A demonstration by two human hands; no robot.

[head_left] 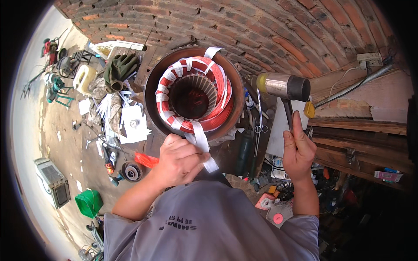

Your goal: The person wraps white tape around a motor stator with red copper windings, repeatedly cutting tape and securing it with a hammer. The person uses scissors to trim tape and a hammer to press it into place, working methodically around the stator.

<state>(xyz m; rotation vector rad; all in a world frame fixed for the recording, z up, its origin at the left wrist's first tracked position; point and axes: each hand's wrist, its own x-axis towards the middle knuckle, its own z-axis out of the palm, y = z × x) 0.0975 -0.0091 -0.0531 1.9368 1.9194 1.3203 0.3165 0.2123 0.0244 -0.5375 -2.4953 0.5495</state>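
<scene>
An electric motor stator stands in front of me in a round brown metal housing point(150, 95). Its red wire winding point(224, 89) is wrapped with white tape around the left and far sides; more red wire shows on the right. The slotted core surrounds a dark central bore. My left hand point(183, 158) is closed at the housing's near edge, gripping a white tape point(200, 139) whose tail hangs past the fingers. To the right, my right hand point(299, 151) holds a two-faced mallet point(282, 85) upright by its dark handle, apart from the stator. One mallet face is black, the other yellowish.
A brick wall point(209, 24) rises behind the bench. Green gloves point(119, 71) and white paper sheets point(132, 124) lie left of the housing. Long scissor-handled forceps point(260, 128) and a dark green bottle point(244, 152) are to its right. Wooden shelving point(361, 150) borders the right side.
</scene>
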